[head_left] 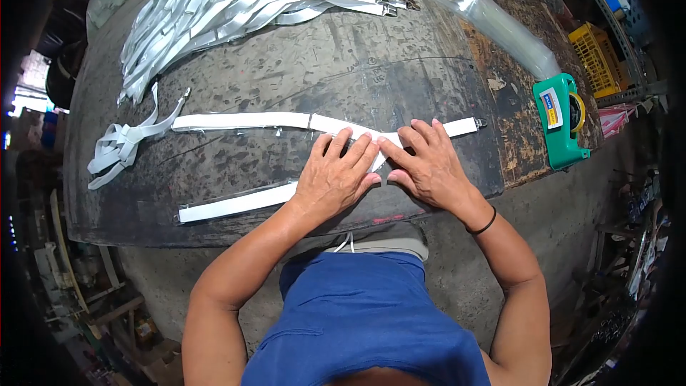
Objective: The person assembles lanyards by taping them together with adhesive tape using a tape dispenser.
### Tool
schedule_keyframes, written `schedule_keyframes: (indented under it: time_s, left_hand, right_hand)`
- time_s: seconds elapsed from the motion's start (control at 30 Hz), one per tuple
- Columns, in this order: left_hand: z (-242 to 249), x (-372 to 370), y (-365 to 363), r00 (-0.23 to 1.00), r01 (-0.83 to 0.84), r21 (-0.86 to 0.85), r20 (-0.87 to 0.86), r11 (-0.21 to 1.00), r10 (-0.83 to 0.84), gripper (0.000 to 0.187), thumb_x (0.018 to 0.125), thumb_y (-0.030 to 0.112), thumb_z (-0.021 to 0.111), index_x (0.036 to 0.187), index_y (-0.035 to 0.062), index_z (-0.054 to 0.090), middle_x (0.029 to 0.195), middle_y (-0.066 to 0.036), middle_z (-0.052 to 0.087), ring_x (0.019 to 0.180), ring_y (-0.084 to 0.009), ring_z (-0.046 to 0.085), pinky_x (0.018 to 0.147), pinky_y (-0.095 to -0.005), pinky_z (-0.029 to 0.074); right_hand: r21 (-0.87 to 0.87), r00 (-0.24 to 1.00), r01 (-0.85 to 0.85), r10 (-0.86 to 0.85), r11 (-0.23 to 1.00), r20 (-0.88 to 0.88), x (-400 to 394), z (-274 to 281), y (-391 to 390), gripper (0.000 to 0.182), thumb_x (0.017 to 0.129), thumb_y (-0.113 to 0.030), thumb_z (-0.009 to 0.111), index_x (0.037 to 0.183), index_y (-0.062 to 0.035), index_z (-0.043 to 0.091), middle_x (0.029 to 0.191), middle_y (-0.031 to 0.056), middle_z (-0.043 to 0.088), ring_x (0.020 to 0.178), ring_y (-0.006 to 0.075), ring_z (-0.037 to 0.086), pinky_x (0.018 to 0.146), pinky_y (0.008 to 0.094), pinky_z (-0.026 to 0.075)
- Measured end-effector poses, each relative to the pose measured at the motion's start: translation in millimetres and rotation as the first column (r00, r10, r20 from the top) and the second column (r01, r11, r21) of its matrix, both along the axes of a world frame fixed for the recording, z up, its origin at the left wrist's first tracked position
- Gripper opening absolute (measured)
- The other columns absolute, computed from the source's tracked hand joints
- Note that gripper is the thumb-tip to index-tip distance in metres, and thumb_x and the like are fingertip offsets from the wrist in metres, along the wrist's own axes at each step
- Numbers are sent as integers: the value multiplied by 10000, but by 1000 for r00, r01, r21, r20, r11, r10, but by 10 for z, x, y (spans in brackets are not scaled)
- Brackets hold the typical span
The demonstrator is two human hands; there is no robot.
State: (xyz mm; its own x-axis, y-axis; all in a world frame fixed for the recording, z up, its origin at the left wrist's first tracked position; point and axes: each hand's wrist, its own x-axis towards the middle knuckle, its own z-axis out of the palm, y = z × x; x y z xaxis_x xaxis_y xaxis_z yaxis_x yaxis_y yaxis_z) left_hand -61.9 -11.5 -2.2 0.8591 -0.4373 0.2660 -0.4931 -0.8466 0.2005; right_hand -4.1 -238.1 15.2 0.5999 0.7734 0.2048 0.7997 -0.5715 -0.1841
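Observation:
White elastic suspenders [250, 121] with metal clips lie stretched out across the dark tabletop. Two of their straps cross and meet under my hands. My left hand [337, 171] rests flat on the crossing, fingers spread over the straps. Close beside it, my right hand [430, 168] also lies flat with its fingers apart, touching the strap. One strap end with a clip [481, 123] sticks out to the right of my right hand. A lower strap [236, 202] runs out to the left from under my left hand. The exact join is partly hidden by my fingers.
A large pile of white clipped straps [236, 0] lies at the back. A bundled strap [118, 151] sits at the left. Clear plastic sleeving [493, 25] and a green tape dispenser [559, 125] lie along the right edge. Beyond stands a yellow crate [597, 61].

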Motion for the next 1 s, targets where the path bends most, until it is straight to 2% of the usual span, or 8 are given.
schedule_keyframes:
  time_s: [0.23, 0.3, 0.67, 0.73, 0.8, 0.87, 0.93, 1.0]
  left_hand:
    - [16, -5, -1, 1000, -4, 3, -2, 1000, 4, 519, 893, 396, 666, 1303, 87, 592, 1373, -100, 555, 1238, -334, 492, 1017, -485, 378]
    - [16, -3, 3, 1000, -5, -4, -12, 1000, 5, 516, 895, 400, 662, 1307, 97, 590, 1389, -105, 544, 1238, -335, 491, 1015, -487, 378]
    - [-36, -16, 29, 999, -35, -8, 9, 999, 35, 509, 911, 457, 628, 1320, 159, 578, 1433, -141, 516, 1323, -371, 452, 1064, -568, 328]
    - [-38, -15, 30, 999, -34, -9, 13, 999, 34, 509, 907, 454, 635, 1314, 154, 582, 1427, -141, 522, 1318, -373, 456, 1063, -568, 328]
    - [-29, -21, 45, 1000, -17, -20, 20, 1000, 17, 509, 902, 452, 642, 1308, 149, 585, 1420, -142, 529, 1313, -375, 461, 1062, -569, 328]
    - [-22, -8, 45, 998, -44, 36, -42, 998, 46, 514, 888, 441, 661, 1298, 138, 591, 1420, -146, 531, 1314, -381, 461, 1071, -572, 319]
    - [-21, -3, 10, 996, -62, 22, -70, 998, 63, 508, 879, 405, 679, 1297, 129, 594, 1433, -147, 519, 1335, -385, 441, 1089, -577, 302]
    - [-47, -15, 4, 996, -68, 10, -65, 998, 68, 502, 879, 363, 682, 1314, 130, 590, 1446, -147, 506, 1358, -386, 419, 1105, -586, 285]
  right_hand:
    - [-72, 998, 56, -53, 996, 43, -62, 51, 33, 536, 884, -411, 666, 1339, -146, 569, 1250, 117, 534, 1234, 362, 468, 1039, 593, 361]
    - [-35, 996, 52, -55, 998, -68, -12, 86, 38, 530, 883, -405, 672, 1331, -140, 573, 1235, 107, 543, 1203, 343, 482, 1042, 575, 360]
    - [-27, 994, 112, -111, 993, 25, -48, 101, -152, 496, 856, -342, 720, 1281, -111, 612, 1233, 104, 571, 1167, 325, 522, 1033, 534, 376]
    - [184, 978, 210, -207, 960, -38, -31, 256, -423, 406, 836, -234, 749, 1197, -72, 658, 1167, 120, 619, 1088, 333, 581, 954, 465, 454]
    - [353, 945, 298, -327, 887, 22, 31, 438, -810, 253, 851, -125, 741, 1084, -36, 699, 1015, 123, 667, 894, 271, 643, 787, 355, 516]
    - [475, 764, 616, -625, 629, -162, 2, 745, -1254, 142, 902, -94, 693, 1020, -16, 708, 841, 69, 665, 725, 162, 624, 660, 279, 500]
    - [601, 577, 736, -754, 312, -314, 55, 1051, -1769, 121, 926, -103, 670, 995, -11, 710, 758, 15, 634, 663, 86, 574, 627, 242, 472]
    - [634, 527, 729, -802, 257, -281, 150, 1151, -2454, 152, 921, -137, 671, 989, -7, 710, 743, -6, 626, 660, 78, 570, 628, 251, 468]
